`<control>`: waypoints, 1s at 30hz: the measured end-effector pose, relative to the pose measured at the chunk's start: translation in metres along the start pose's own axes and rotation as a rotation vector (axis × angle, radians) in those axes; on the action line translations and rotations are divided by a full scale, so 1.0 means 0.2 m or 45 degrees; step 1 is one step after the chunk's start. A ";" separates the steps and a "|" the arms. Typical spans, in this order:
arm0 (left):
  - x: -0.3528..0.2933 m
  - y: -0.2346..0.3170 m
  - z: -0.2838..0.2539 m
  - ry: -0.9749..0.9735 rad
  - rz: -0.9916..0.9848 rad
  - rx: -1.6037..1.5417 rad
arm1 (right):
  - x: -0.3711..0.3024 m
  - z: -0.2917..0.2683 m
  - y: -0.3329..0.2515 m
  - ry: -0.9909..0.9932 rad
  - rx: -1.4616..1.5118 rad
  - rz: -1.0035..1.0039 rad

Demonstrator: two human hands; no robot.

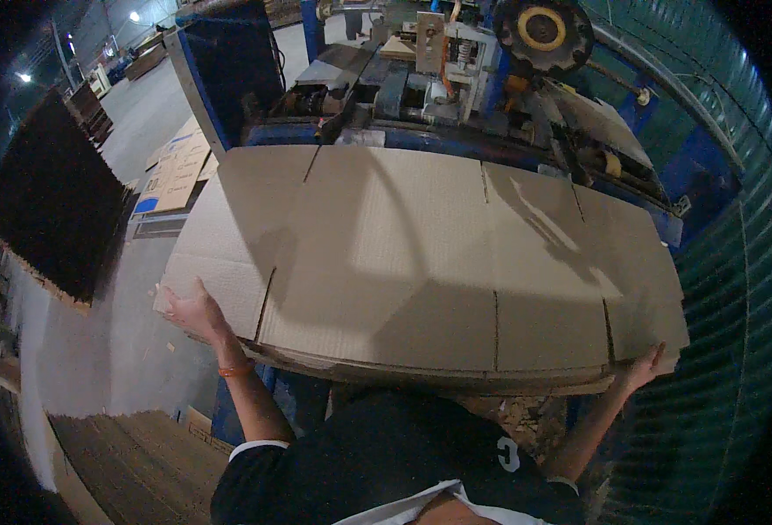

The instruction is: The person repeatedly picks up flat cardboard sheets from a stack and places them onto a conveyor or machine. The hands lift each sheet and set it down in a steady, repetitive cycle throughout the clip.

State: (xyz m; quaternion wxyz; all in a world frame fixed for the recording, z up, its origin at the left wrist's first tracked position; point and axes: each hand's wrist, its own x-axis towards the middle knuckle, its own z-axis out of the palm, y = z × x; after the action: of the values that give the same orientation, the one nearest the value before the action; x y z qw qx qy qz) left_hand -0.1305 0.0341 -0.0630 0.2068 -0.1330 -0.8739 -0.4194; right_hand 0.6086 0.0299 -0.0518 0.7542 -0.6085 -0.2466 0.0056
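Observation:
A stack of flat brown cardboard box blanks lies spread in front of me, with slots cut into its near and far edges. My left hand holds the near left corner, thumb on top and fingers mostly hidden beneath. At the near right corner, my right hand grips the edge from below, its thumb pointing up along the side. Several layers show along the near edge, close to my body. Shadows fall across the top sheet.
Beyond the blanks stands a blue machine with rollers and a large black wheel. Printed cardboard sheets lie at the far left, near a tall dark stack. More stacked cardboard is at lower left. A green corrugated wall runs along the right.

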 end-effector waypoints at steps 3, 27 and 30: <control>0.10 -0.06 -0.03 -0.059 -0.179 -1.008 | 0.09 0.01 -0.03 0.163 0.264 -0.185; 0.04 0.02 -0.27 -0.937 0.013 -1.264 | -0.47 -0.11 -0.77 -0.624 -0.764 -0.544; -0.21 0.16 -0.41 -1.231 0.872 -1.230 | -0.74 -0.08 -0.65 -1.572 -0.598 -1.370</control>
State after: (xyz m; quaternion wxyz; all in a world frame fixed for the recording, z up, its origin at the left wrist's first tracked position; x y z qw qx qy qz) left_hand -0.0605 -0.0137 -0.0152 -0.1612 -0.6408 -0.4968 -0.5626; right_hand 0.4466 -0.0645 0.0105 0.2388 -0.4369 -0.8641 -0.0742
